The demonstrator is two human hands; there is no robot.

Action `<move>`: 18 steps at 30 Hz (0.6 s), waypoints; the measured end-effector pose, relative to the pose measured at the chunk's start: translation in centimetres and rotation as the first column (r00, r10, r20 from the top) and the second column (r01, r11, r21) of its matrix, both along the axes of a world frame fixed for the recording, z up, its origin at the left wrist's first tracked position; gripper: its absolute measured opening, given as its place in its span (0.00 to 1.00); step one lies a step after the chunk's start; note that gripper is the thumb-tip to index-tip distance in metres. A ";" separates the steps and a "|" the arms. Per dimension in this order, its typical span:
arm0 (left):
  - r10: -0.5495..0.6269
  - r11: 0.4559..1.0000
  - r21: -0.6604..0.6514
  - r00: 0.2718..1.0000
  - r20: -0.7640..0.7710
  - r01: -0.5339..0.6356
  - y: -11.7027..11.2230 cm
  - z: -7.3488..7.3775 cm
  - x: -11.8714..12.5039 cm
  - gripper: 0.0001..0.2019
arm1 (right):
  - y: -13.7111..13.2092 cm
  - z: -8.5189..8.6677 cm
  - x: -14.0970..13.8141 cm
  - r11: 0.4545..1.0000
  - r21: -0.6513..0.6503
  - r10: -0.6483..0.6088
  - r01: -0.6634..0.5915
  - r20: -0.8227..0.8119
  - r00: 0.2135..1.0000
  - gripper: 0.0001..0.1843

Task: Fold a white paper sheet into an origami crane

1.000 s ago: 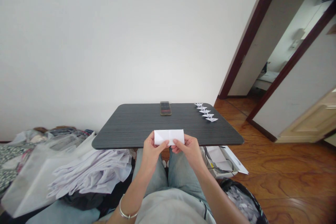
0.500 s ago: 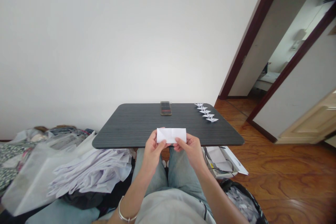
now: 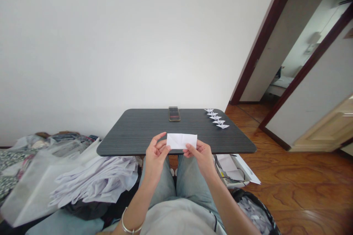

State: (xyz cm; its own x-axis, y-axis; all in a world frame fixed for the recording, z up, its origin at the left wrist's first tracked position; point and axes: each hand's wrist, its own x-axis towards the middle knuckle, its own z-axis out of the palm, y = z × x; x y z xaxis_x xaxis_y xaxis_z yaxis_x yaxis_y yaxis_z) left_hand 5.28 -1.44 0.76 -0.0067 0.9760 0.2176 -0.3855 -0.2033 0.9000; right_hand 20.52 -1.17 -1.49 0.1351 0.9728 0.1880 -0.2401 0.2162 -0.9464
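A folded white paper [image 3: 180, 141], a wide rectangle with faint creases, is held up just above the near edge of the dark table. My right hand [image 3: 200, 154] pinches its lower right part, thumb in front and fingers behind. At the lower left corner, my left hand [image 3: 156, 156] has its thumb tip on the paper, with the index finger raised away from it and the other fingers curled beside the edge. Several small folded white paper cranes [image 3: 217, 118] stand in a slanting row on the table's right side.
A phone [image 3: 174, 114] stands at the far edge of the black table [image 3: 132, 132], by the white wall. Piled clothes [image 3: 96, 180] lie on the left. A white box with cables [image 3: 233, 172] and a black-lined bin [image 3: 255, 213] are on the right.
The paper has shifted slightly right. My left hand has moved left, its fingers coming out from behind the paper and its index finger lifting. My right hand keeps its pinch.
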 end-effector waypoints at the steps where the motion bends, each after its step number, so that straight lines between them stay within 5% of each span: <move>1: 0.017 1.000 0.003 1.000 0.002 -0.017 0.1 -0.1 0.0 0.24 | 0.0 -0.1 0.0 1.000 0.003 -0.006 0.006 0.003 1.000 0.14; 10: -0.055 0.993 -0.111 0.997 -0.058 0.048 0.9 -0.6 0.9 0.28 | -0.2 0.1 -0.5 0.996 0.087 -0.046 0.036 0.124 0.991 0.13; 18: 0.010 0.999 -0.049 0.986 -0.169 -0.018 0.6 -0.8 1.0 0.22 | -0.3 -0.1 -0.6 0.990 0.141 -0.040 0.020 0.141 0.989 0.09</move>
State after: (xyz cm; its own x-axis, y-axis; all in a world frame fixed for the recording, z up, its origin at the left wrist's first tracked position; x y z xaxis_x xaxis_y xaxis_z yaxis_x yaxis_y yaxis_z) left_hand 6.23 -0.82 -0.02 0.0124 0.9857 0.1678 -0.2249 -0.1608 0.9610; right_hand 19.95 -1.48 -1.60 0.1260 0.9318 0.3405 -0.0953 0.3530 -0.9307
